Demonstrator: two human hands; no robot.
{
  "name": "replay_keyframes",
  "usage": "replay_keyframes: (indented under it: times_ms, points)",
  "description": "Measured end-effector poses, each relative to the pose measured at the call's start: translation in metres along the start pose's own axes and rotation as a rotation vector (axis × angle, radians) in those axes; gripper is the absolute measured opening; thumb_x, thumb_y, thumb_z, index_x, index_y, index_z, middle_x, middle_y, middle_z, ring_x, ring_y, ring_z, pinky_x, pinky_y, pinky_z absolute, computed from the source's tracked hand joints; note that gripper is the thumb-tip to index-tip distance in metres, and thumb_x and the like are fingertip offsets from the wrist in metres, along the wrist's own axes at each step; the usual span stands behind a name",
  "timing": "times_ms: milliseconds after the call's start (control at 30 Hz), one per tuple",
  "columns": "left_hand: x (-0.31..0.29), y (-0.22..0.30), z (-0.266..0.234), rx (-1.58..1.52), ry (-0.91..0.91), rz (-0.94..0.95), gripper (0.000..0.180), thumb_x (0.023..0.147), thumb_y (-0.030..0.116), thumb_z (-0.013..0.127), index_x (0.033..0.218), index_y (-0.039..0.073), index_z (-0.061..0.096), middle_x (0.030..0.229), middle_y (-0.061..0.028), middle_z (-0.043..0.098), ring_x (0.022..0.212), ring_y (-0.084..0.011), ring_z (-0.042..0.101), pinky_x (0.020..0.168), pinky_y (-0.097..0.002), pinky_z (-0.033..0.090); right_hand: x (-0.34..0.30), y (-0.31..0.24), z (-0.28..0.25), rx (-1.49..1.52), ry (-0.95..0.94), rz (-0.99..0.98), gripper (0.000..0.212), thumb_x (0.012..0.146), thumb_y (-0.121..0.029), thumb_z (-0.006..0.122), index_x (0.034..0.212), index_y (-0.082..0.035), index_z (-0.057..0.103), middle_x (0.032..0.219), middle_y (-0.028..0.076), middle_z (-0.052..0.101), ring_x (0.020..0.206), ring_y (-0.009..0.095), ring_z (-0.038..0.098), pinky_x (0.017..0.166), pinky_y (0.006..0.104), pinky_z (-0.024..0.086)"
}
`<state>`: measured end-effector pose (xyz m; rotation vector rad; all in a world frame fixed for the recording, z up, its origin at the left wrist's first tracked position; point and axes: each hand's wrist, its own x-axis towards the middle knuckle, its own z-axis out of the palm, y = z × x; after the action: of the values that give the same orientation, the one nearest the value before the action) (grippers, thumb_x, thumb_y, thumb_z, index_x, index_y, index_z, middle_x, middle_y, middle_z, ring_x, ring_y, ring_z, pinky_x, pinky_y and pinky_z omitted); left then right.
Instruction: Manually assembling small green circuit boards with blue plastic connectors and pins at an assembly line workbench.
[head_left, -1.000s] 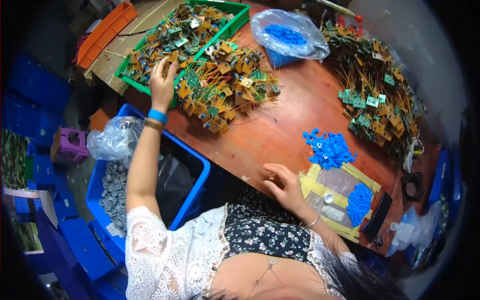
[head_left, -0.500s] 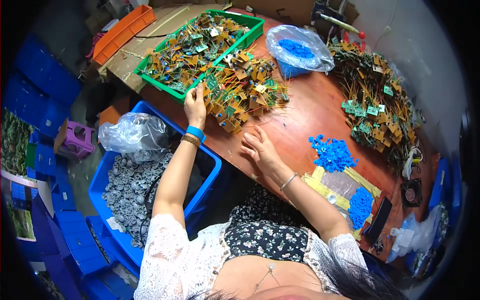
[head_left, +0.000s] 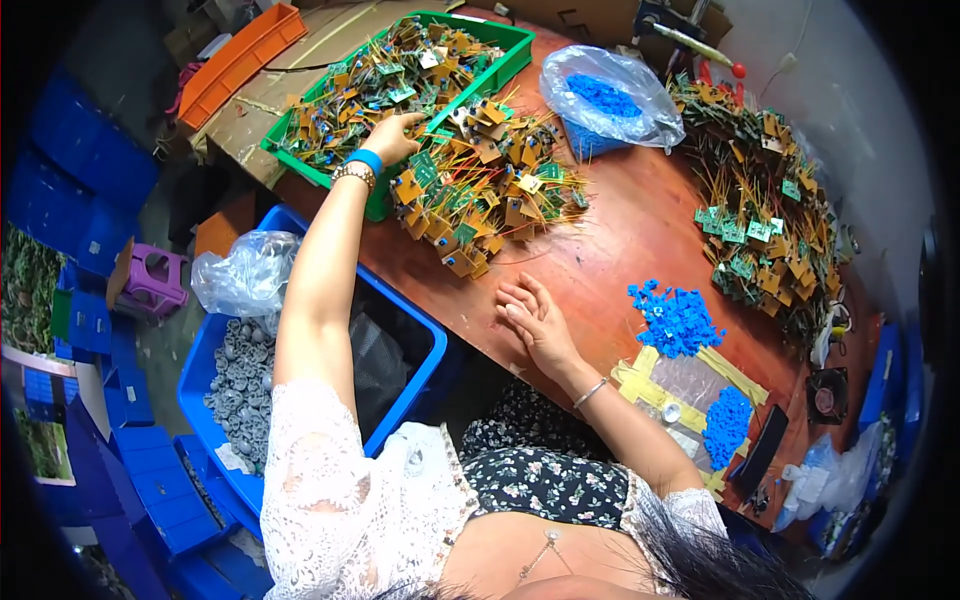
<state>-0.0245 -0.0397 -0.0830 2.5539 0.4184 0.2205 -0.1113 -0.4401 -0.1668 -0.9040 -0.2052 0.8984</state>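
The bare, slender left forearm (head_left: 325, 255) is pointing forward, its bare left hand (head_left: 393, 138) bending rightward at the wrist. The bare, slanting right forearm (head_left: 640, 430) is supporting a bare right hand (head_left: 537, 322), fingers loosely curling.

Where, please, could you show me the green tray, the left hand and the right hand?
Green tray (head_left: 514, 63): head view, on its right-hand wall.
Left hand (head_left: 393, 140): head view, on the back of the hand.
Right hand (head_left: 540, 324): head view, on the middle of the hand.
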Motion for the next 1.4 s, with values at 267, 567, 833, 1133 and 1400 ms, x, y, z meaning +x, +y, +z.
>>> replay_keyframes:
  times_ms: [267,567,833,1133,1400]
  points:
    - [-0.026,0.016,0.006,-0.051,0.448,0.18,0.05,0.074,0.005,0.081,0.122,0.012,0.068,0.114,-0.0104,0.07,0.104,-0.0234,0.068,0.09,-0.0356,0.056,0.002,-0.005,-0.008,-0.004,0.015,-0.001,0.074,0.095,-0.002,0.064,0.154,0.0,0.019,0.143,0.017,0.046,0.133,0.024,0.05,0.11,0.036,0.045]
    - [-0.063,0.02,-0.024,-0.393,0.58,0.283,0.051,0.084,-0.001,0.077,0.128,0.005,0.054,0.112,-0.0056,0.063,0.103,-0.014,0.065,0.091,-0.0277,0.055,0.002,0.0,-0.008,-0.006,0.002,-0.015,0.073,0.094,0.0,0.065,0.153,-0.001,0.022,0.142,0.016,0.048,0.131,0.022,0.051,0.11,0.0347,0.045]
    - [-0.142,0.095,-0.04,0.266,0.917,0.977,0.032,0.077,-0.014,0.065,0.1,0.006,0.055,0.112,-0.0118,0.068,0.102,-0.0302,0.068,0.083,-0.038,0.058,0.0,0.003,-0.01,-0.001,0.003,-0.04,0.073,0.094,0.001,0.064,0.153,-0.001,0.022,0.142,0.016,0.048,0.131,0.023,0.051,0.111,0.0345,0.044]
    - [-0.151,0.091,-0.042,0.232,0.937,0.986,0.021,0.08,-0.008,0.067,0.088,0.004,0.052,0.113,-0.0133,0.069,0.102,-0.0316,0.068,0.087,-0.0416,0.057,0.003,0.006,-0.012,-0.043,0.006,-0.061,0.073,0.094,0.001,0.065,0.153,-0.001,0.022,0.142,0.016,0.048,0.131,0.023,0.051,0.111,0.0343,0.043]
    - [-0.07,-0.006,-0.04,0.285,0.711,0.175,0.069,0.081,0.023,0.081,0.14,0.007,0.051,0.144,-0.0202,0.05,0.135,-0.037,0.045,0.11,-0.0442,0.041,0.003,0.007,-0.009,-0.04,-0.008,-0.051,0.073,0.094,0.001,0.064,0.153,0.0,0.021,0.142,0.017,0.048,0.131,0.023,0.05,0.112,0.0339,0.043]
